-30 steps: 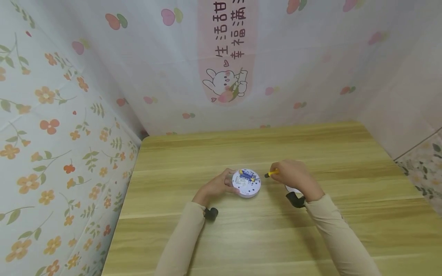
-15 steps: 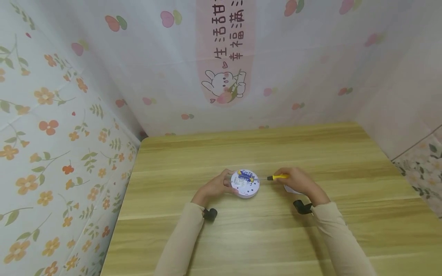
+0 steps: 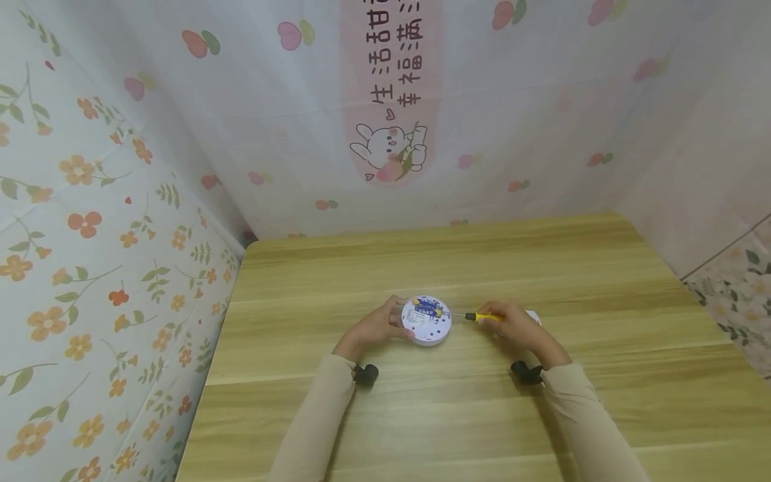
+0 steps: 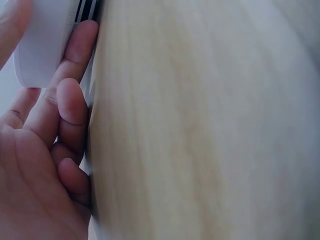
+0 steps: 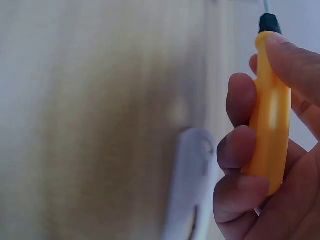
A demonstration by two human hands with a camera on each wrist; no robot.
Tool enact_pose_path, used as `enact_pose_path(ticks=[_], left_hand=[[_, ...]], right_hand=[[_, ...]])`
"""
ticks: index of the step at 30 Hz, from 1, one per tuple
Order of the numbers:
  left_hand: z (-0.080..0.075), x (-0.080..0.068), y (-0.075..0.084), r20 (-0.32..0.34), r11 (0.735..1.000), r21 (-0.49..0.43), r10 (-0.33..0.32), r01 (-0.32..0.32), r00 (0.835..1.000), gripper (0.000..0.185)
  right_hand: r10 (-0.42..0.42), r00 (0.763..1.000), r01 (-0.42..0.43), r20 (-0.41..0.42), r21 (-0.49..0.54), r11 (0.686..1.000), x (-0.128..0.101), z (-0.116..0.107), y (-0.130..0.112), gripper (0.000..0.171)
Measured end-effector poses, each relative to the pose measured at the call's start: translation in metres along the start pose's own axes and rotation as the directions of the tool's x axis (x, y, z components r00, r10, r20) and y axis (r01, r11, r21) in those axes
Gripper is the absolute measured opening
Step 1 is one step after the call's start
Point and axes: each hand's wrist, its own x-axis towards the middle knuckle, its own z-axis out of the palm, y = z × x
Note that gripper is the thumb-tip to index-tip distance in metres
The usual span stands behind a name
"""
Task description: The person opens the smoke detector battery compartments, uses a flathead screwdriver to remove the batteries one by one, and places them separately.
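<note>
My left hand (image 3: 376, 327) grips the left rim of a round white smoke alarm (image 3: 430, 332), thumb at the near side and fingers at the far side. Its face with slots and a printed label is turned up. Blue-and-yellow batteries (image 3: 427, 308) lie in its compartment. The left wrist view shows the fingers (image 4: 75, 55) against the white casing (image 4: 45, 40). With curled fingers and thumb, my right hand (image 3: 519, 326) holds a yellow screwdriver (image 5: 270, 130) with a black collar. Its shaft points left, the tip at the batteries' right end; whether it touches is too small to tell.
A flat white piece with cut-outs (image 5: 187, 185) lies on the wooden table (image 3: 446, 415), partly hidden behind my right hand. Black wrist cameras (image 3: 366, 375) sit at both cuffs. A printed curtain (image 3: 289, 134) stands behind the table, a floral one (image 3: 120, 301) at left.
My right hand has shifted right and nearer to me, and has changed its grip on the screwdriver, so more of the handle shows. My left hand and the smoke alarm stay nearly still.
</note>
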Motion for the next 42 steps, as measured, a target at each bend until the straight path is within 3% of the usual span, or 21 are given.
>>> enact_pose_path(ticks=[13,17,34,42], left_hand=[[0.001,0.0,-0.001,-0.004,1.0,0.008,0.013,-0.013,1.0,0.069],[0.001,0.001,-0.003,-0.006,1.0,0.004,0.02,-0.02,1.0,0.069],[0.002,-0.002,-0.001,-0.001,0.999,-0.053,0.005,-0.005,1.0,0.073],[0.001,-0.003,0.0,-0.011,0.999,-0.039,0.0,0.0,1.0,0.076]], right_hand=[[-0.049,0.995,0.038,-0.088,-0.121,0.992,-0.005,0.009,0.003,0.013],[-0.064,0.992,0.051,-0.112,-0.109,0.993,-0.009,0.008,-0.003,0.014],[-0.107,0.983,0.089,-0.153,-0.117,0.989,-0.023,-0.022,0.007,0.017],[-0.088,0.984,0.047,-0.158,-0.252,0.967,-0.035,-0.026,0.012,0.015]])
